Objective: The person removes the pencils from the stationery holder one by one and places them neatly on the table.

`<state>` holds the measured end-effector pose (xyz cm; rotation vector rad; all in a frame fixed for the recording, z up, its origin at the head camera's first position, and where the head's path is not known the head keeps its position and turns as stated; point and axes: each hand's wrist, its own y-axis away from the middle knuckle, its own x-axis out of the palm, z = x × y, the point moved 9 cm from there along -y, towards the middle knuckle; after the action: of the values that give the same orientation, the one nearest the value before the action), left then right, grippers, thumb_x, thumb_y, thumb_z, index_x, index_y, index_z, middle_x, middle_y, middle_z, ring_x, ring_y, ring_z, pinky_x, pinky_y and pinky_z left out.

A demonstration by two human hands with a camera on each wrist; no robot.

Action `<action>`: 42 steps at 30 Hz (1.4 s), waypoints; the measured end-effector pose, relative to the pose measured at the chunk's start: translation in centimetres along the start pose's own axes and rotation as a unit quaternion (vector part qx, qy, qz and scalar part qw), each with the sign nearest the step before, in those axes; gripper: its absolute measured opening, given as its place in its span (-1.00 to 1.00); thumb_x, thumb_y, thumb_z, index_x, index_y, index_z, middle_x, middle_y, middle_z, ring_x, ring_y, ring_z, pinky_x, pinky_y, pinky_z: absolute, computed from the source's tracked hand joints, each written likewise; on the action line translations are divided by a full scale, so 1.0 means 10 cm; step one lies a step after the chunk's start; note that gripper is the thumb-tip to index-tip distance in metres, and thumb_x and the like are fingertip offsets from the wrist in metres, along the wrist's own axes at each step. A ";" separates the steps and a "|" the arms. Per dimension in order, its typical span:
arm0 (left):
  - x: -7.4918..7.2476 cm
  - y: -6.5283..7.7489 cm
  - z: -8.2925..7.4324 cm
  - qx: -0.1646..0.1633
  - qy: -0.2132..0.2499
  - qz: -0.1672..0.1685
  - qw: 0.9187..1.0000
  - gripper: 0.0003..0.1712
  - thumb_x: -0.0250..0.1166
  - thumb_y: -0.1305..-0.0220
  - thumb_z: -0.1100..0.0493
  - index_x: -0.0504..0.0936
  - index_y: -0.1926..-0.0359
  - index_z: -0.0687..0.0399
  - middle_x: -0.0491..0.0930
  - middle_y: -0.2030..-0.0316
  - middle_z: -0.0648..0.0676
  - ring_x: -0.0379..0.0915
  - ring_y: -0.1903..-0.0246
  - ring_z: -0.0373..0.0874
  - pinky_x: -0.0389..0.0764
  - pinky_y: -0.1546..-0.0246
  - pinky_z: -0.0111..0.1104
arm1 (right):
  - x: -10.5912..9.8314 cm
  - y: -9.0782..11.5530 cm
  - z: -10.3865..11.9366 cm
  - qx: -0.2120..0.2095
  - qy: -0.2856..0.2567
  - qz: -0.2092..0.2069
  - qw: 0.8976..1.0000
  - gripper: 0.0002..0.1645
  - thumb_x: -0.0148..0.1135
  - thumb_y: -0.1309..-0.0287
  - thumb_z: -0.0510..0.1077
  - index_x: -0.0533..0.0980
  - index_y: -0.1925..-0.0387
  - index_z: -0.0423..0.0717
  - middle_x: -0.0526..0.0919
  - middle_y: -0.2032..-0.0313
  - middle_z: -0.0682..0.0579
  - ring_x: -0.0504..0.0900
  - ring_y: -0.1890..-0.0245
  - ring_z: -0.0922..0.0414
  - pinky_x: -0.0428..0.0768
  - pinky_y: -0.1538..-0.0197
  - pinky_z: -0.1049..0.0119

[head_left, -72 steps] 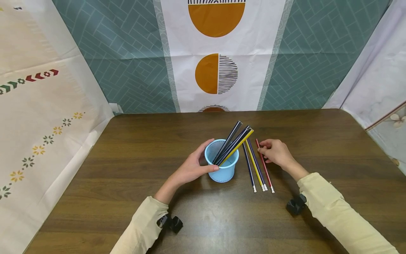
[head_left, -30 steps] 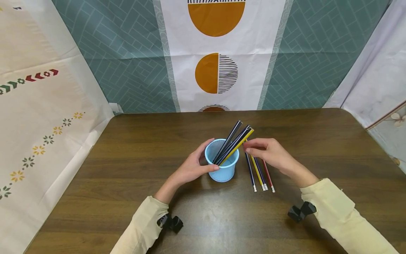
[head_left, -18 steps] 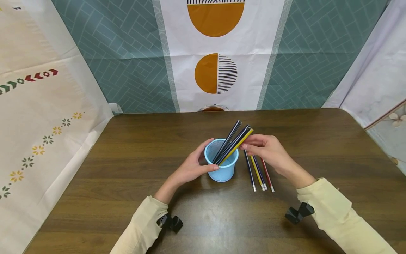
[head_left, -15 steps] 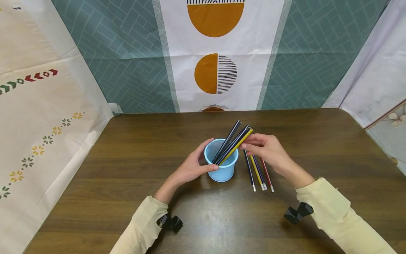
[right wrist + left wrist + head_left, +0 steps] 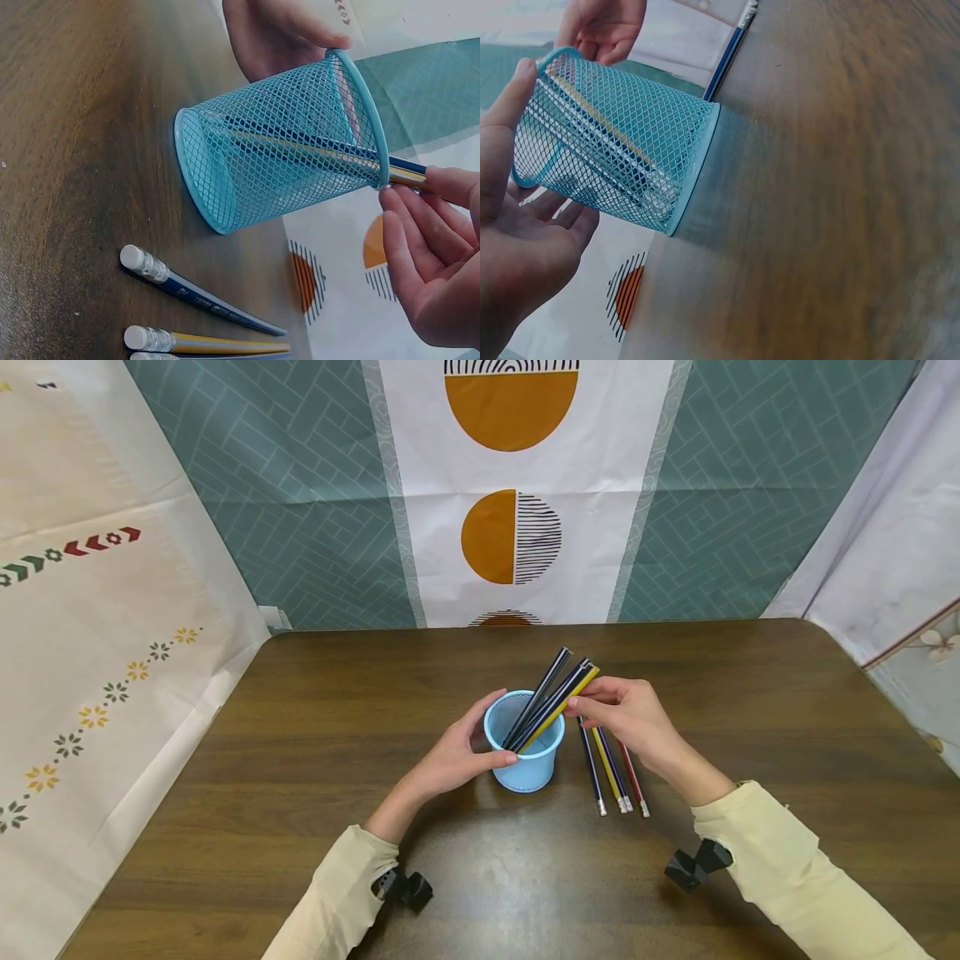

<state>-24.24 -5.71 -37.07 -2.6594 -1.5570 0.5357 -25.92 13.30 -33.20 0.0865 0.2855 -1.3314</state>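
Note:
A light-blue mesh pencil cup [image 5: 525,774] stands upright on the table. My left hand [image 5: 450,764] holds its rim from the left, thumb in front and fingers around the back. Several dark pencils and a yellow pencil [image 5: 558,712] lean out of the cup toward the right. At the cup's right side my right hand [image 5: 637,714] pinches the leaning pencils. In the right wrist view its thumb lies over blue and yellow pencils [image 5: 409,174] just past the rim, fingers beneath. How many it pinches, I cannot tell.
Right of the cup several pencils lie side by side, eraser ends toward me: a blue pencil [image 5: 592,772], a yellow one, another blue one and a red pencil [image 5: 635,781]. The right hand overlaps their far ends. A patterned cloth [image 5: 315,527] hangs behind the wooden table [image 5: 360,677].
The right hand has moved left from the red pencil, across the loose pencils, to the pencils leaning in the cup. The left hand stays on the cup. The loose pencils remain lying in place.

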 end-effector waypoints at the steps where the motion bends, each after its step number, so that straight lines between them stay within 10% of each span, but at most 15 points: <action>1: 0.00 0.00 0.00 0.000 0.000 0.000 1.000 -0.03 0.44 -0.12 0.26 0.10 -0.47 0.11 0.31 -0.28 0.19 0.31 -0.21 0.06 0.35 -0.20 -0.09 | 0.00 0.00 0.01 -0.003 0.000 -0.003 1.000 -0.67 0.29 -0.22 -0.25 0.55 0.13 -0.50 0.69 0.25 -0.24 0.70 0.35 0.16 0.65 0.23 0.29; 42: 0.01 0.00 0.02 0.008 0.009 0.006 1.000 0.00 0.45 -0.14 0.08 0.08 -0.47 0.13 0.30 -0.29 0.18 0.30 -0.22 0.05 0.35 -0.20 -0.09 | -0.18 0.12 0.38 -0.081 0.118 -0.050 0.988 -0.79 0.27 -0.24 -0.23 0.61 0.20 -0.34 0.71 0.33 -0.16 0.67 0.47 0.16 0.62 0.36 0.41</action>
<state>-24.27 -5.69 -37.26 -2.6561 -1.5252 0.5226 -24.56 14.46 -29.21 0.0937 0.6053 -1.3931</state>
